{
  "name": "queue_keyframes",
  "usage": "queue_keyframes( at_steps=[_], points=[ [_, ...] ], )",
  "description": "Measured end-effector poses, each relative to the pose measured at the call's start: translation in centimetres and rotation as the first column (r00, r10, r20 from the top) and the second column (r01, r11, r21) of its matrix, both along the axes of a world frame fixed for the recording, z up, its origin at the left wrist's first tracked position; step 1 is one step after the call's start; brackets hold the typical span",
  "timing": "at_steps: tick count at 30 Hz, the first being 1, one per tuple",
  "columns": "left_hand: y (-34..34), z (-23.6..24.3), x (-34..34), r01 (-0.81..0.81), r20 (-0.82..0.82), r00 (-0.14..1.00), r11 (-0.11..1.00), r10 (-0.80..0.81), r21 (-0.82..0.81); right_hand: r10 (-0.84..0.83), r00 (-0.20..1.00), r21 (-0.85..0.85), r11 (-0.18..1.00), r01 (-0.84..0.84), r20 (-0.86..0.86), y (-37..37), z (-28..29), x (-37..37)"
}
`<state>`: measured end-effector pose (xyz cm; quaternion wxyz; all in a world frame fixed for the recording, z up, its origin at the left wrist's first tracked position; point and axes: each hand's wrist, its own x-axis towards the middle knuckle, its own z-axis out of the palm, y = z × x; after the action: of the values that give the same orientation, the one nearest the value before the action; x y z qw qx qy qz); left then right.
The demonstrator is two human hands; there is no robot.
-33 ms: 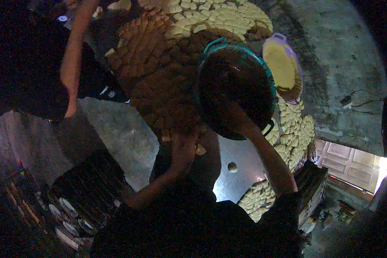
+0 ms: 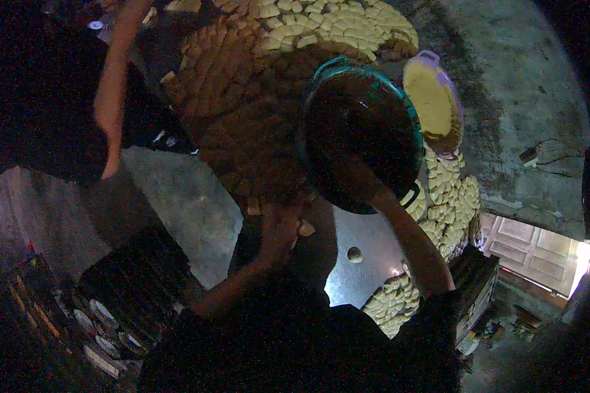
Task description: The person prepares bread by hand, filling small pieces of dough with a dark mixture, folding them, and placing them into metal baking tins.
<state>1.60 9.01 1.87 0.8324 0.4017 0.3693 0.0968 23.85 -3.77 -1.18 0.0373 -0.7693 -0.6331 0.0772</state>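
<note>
My right hand (image 2: pixel 364 180) reaches into a large dark basin (image 2: pixel 373 98) with a turquoise rim; its fingers are lost in the dark interior. My left hand (image 2: pixel 282 229) is low at the near edge of a broad spread of brown dough-like pieces (image 2: pixel 229 111), beside a small tan piece (image 2: pixel 305 228); its fingers are dim and blurred, so I cannot tell whether it holds anything. Cream-coloured pieces (image 2: pixel 328 26) cover the far part and right side of the surface. A lilac tub of pale yellow stuff (image 2: pixel 429 101) stands right of the basin.
Another person's bare arm (image 2: pixel 115 98) hangs at the upper left. A metal surface (image 2: pixel 367 236) with one small round lump lies below the basin. Dark racks and fluted tins (image 2: pixel 101 314) are at the lower left. A wired object (image 2: pixel 529 156) and panelled door (image 2: pixel 524 249) are on the right.
My left hand has shifted very slightly by the small tan piece. The other person's arm has moved slightly. My right hand stays in the basin.
</note>
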Motion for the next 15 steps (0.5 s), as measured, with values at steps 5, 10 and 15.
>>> queue_keyframes(
  at_steps=[5,10,15],
  points=[
    [3.8,-2.1,-0.8,0.088,0.032,0.996,0.995,-0.087,-0.047,-0.287,0.88,-0.101,0.958,0.269,-0.378,1.9,3.0,-1.6],
    [4.9,4.2,-0.4,0.172,0.123,0.975,0.98,-0.183,0.098,-0.375,0.759,0.007,0.894,0.447,-0.532,-1.9,6.3,-4.4],
    [1.4,10.4,-0.5,0.34,0.104,0.936,0.94,-0.336,-0.026,-0.126,-0.162,-0.205,0.514,0.833,-0.979,0.0,19.3,-10.7]
  ],
)
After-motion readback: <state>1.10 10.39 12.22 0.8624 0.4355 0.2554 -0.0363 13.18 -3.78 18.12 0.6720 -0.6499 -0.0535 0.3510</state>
